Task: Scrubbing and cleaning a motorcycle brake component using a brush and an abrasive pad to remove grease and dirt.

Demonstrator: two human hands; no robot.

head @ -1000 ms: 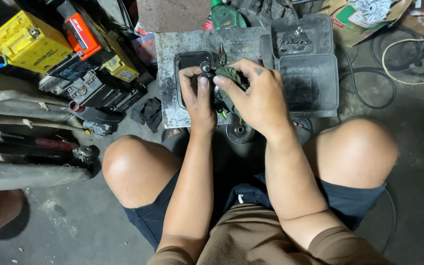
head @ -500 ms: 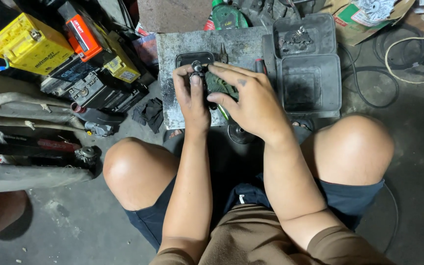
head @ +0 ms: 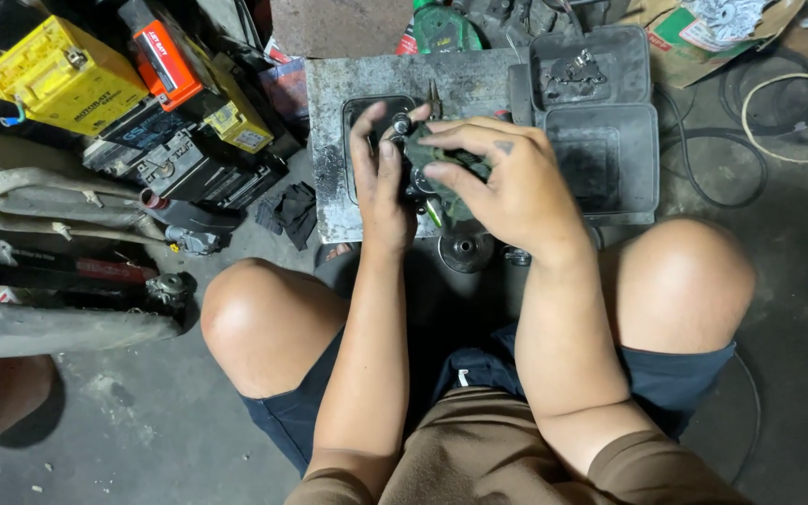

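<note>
I squat on the floor with both hands over a grey stone slab (head: 348, 84). My left hand (head: 381, 182) grips a small dark metal part (head: 402, 123) with a round shiny end. My right hand (head: 507, 182) presses a dark green rag (head: 451, 159) against that part, fingers curled around it. A round metal disc (head: 465, 251) lies on the floor just below my hands.
A black two-compartment tray (head: 610, 159) with small metal bits sits right of the slab. Yellow (head: 63, 75) and orange (head: 170, 51) batteries and black battery cases stack at left. Cables (head: 787, 112) coil at right. A black cloth (head: 292, 213) lies left of the slab.
My hands have shifted slightly up and left over the slab, and the right hand's fingers have turned on the rag around the part.
</note>
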